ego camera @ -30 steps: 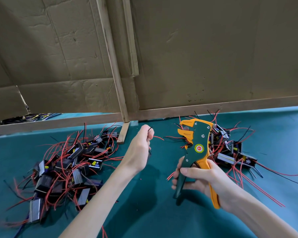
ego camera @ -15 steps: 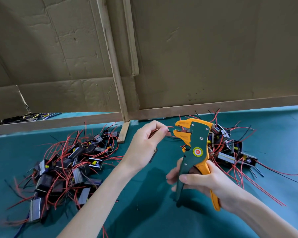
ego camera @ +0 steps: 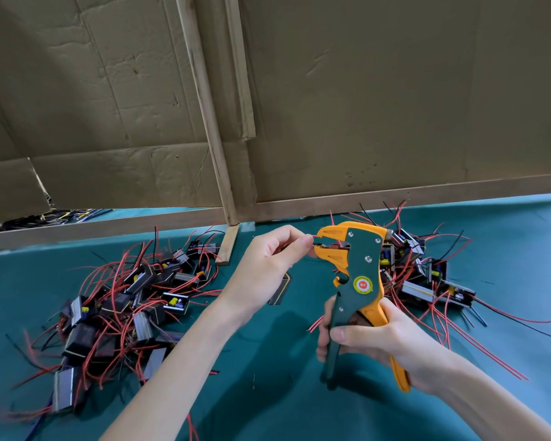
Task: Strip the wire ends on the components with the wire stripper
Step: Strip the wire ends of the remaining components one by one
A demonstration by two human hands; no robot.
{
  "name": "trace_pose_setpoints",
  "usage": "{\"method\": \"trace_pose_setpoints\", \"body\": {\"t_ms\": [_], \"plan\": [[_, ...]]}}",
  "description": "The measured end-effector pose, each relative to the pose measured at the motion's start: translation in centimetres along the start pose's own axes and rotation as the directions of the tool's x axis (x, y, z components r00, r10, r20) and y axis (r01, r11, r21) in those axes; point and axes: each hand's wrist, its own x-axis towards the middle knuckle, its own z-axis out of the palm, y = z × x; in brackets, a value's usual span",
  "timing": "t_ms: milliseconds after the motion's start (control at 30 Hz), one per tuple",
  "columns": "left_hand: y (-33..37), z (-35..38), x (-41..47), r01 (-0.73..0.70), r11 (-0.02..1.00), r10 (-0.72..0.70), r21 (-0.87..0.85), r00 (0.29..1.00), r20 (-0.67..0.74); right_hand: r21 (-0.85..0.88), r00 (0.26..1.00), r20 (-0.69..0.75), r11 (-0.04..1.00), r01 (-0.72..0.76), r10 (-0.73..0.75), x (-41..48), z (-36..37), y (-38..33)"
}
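My right hand (ego camera: 372, 342) grips the handles of an orange and dark green wire stripper (ego camera: 360, 275), held upright with its jaws pointing left. My left hand (ego camera: 268, 265) pinches a red wire end (ego camera: 315, 237) and holds it at the mouth of the jaws. A small black component (ego camera: 280, 289) hangs below my left hand, partly hidden by the palm. A pile of black components with red and black wires (ego camera: 124, 307) lies on the left of the green table. A second pile (ego camera: 423, 275) lies behind the stripper on the right.
A cardboard wall with wooden battens (ego camera: 220, 154) stands close behind the work area. A short wooden strip (ego camera: 228, 245) lies at its foot. The green table cover (ego camera: 268, 393) shows between the two piles, with a few wire scraps on it.
My left hand moved right from the middle of the table and brought the wire end up to the stripper's jaws. The stripper rose slightly and tilted toward that hand.
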Motion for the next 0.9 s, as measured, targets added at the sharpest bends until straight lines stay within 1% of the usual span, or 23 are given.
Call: {"method": "trace_pose_setpoints", "body": {"t_ms": [133,233,367,467,567,600,700,733,800,900], "plan": [[0.1,-0.3,0.0,0.068,0.997,-0.066,-0.042,0.996,0.061,0.011,1.0,0.016,1.0,0.005,-0.005,0.0,0.0,0.0],[0.4,-0.5,0.0,0.09,0.993,-0.082,-0.073,0.991,0.106,-0.013,1.0,0.005,1.0,0.007,-0.007,0.0,0.2,0.0],[0.3,-0.7,0.0,0.1,0.994,-0.094,-0.054,0.99,0.106,-0.074,0.999,-0.045,0.997,-0.002,-0.001,0.0,0.3,0.1],[0.2,-0.9,0.0,0.086,0.996,-0.083,-0.029,0.991,0.101,-0.119,0.999,-0.054,0.993,-0.009,0.002,0.0,0.3,0.1],[0.4,-1.2,0.0,0.084,0.996,-0.08,-0.027,0.99,0.115,-0.117,0.998,-0.064,0.993,-0.004,-0.004,-0.1,0.5,0.0],[0.4,-1.3,0.0,0.084,0.996,-0.08,-0.024,0.989,0.122,-0.118,0.995,-0.098,0.993,0.002,-0.013,0.0,0.6,0.2],[0.3,-1.1,-0.1,0.082,0.997,-0.083,0.01,0.988,0.128,-0.105,0.961,-0.273,0.994,0.007,-0.036,0.3,1.0,1.2],[0.2,-1.1,-0.1,0.09,0.996,-0.093,0.023,0.989,0.119,-0.096,0.956,-0.292,0.995,-0.001,-0.027,0.4,1.0,1.3],[0.1,-1.0,0.0,0.108,0.994,-0.111,0.034,0.988,0.105,-0.075,0.966,-0.259,0.997,-0.03,0.01,0.4,0.8,1.2],[-0.1,-1.1,0.0,0.125,0.991,-0.128,0.036,0.988,0.083,0.035,0.989,-0.113,0.996,-0.088,0.091,0.5,0.4,0.6]]}}
